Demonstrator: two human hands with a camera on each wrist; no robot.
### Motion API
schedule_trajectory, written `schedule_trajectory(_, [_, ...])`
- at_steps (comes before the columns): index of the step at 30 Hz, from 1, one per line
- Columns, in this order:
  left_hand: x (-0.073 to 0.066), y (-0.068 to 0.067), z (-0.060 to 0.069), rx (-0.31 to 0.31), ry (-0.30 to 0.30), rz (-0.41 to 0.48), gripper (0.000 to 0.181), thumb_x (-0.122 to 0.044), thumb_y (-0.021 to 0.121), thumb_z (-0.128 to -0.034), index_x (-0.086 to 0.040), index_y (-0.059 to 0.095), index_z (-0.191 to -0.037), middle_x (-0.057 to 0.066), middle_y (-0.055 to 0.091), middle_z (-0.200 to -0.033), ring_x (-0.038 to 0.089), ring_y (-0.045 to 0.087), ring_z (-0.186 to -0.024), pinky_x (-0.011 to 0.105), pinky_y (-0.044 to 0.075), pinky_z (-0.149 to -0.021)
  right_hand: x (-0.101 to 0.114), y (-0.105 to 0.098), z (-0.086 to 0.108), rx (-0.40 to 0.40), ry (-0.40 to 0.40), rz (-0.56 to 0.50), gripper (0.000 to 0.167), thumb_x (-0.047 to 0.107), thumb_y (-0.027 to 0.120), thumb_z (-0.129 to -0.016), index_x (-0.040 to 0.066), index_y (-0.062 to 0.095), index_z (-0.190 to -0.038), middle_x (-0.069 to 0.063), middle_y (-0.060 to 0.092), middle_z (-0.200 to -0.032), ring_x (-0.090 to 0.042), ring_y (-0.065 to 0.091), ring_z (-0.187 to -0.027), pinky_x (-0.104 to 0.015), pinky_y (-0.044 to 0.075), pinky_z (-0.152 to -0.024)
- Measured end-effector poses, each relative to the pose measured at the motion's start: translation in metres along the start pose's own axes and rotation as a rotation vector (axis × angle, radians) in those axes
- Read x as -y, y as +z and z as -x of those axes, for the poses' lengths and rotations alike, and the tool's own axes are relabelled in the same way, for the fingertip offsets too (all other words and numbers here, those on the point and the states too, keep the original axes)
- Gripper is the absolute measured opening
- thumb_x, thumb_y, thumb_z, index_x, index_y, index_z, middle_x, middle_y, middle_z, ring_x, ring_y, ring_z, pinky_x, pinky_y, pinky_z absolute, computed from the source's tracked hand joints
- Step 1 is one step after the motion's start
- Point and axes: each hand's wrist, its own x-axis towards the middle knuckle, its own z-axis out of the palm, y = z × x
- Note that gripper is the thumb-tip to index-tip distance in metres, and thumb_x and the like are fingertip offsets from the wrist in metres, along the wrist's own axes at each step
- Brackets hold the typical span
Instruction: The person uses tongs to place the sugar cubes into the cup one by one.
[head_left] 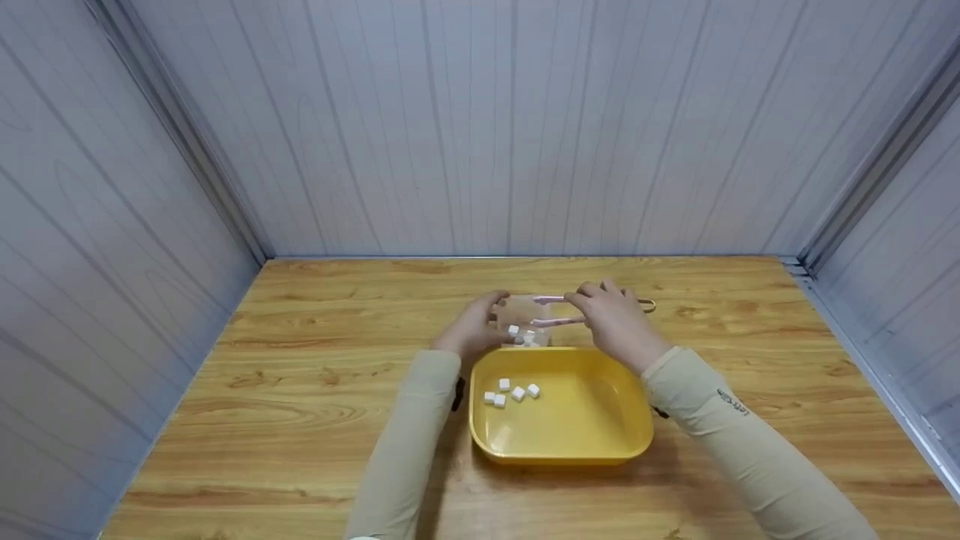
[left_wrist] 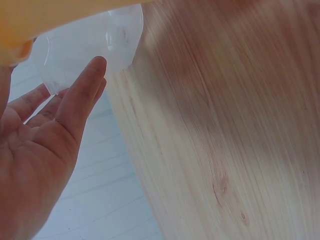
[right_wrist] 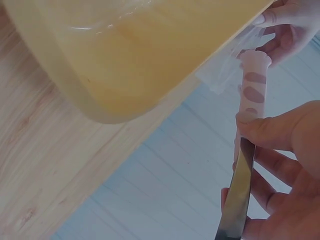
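Observation:
My left hand [head_left: 474, 326] holds the side of a clear plastic box [head_left: 517, 306], with white cubes [head_left: 529, 339] at its near end. In the left wrist view the fingers [left_wrist: 82, 90] lie along the wall of the box [left_wrist: 95, 47]. My right hand [head_left: 616, 322] grips pink-tipped metal tongs [head_left: 559, 322], whose two arms stand apart over the box. The right wrist view shows the thumb of the right hand [right_wrist: 285, 165] on one arm of the tongs [right_wrist: 254, 92]; nothing is seen between the tips. Several white cubes [head_left: 518, 393] lie in the left part of a yellow tray [head_left: 562, 456].
The yellow tray stands right in front of the clear box, between both forearms. Wood-grain table [head_left: 315, 375] extends around them. Pale panel walls [head_left: 480, 127] rise behind the table and on both sides.

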Motion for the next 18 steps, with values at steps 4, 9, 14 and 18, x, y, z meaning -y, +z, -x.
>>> schedule_trajectory(4, [0.000,0.000,-0.001,-0.001,0.009,-0.014,0.082,-0.009,0.079,-0.0780,-0.009,0.035,-0.147,0.014,0.038,-0.145,0.037,0.043,-0.126,0.037,0.048,-0.092,0.002,-0.001,0.006,-0.005,-0.011,0.013,0.045,0.000,0.070,-0.084,0.013,0.061,-0.127,-0.008,0.059,-0.118,-0.031,0.048,-0.105,-0.058,0.044,-0.082])
schedule_trajectory(9, [-0.001,-0.001,0.001,-0.003,0.009,-0.049,0.082,-0.013,0.080,-0.0778,-0.011,0.036,-0.147,0.012,0.039,-0.145,0.035,0.043,-0.126,0.037,0.047,-0.093,0.004,-0.002,0.015,-0.005,-0.029,0.015,0.046,0.001,0.072,-0.083,0.013,0.062,-0.126,-0.008,0.059,-0.117,-0.031,0.049,-0.103,-0.058,0.044,-0.081])
schedule_trajectory(14, [-0.002,-0.002,0.001,-0.008,-0.001,-0.061,0.082,-0.015,0.080,-0.0786,-0.011,0.035,-0.147,0.009,0.039,-0.145,0.031,0.043,-0.126,0.038,0.046,-0.095,0.005,-0.004,0.022,-0.032,-0.061,0.020,0.046,0.000,0.071,-0.083,0.014,0.061,-0.126,-0.007,0.060,-0.115,-0.030,0.051,-0.101,-0.057,0.046,-0.079])
schedule_trajectory(18, [-0.001,-0.001,0.001,-0.007,-0.008,-0.045,0.083,-0.013,0.080,-0.0787,-0.010,0.034,-0.147,0.010,0.038,-0.145,0.032,0.043,-0.126,0.039,0.045,-0.096,0.007,-0.006,0.028,-0.051,-0.086,0.033,0.046,0.000,0.072,-0.083,0.014,0.062,-0.126,-0.006,0.060,-0.114,-0.029,0.051,-0.099,-0.054,0.047,-0.077])
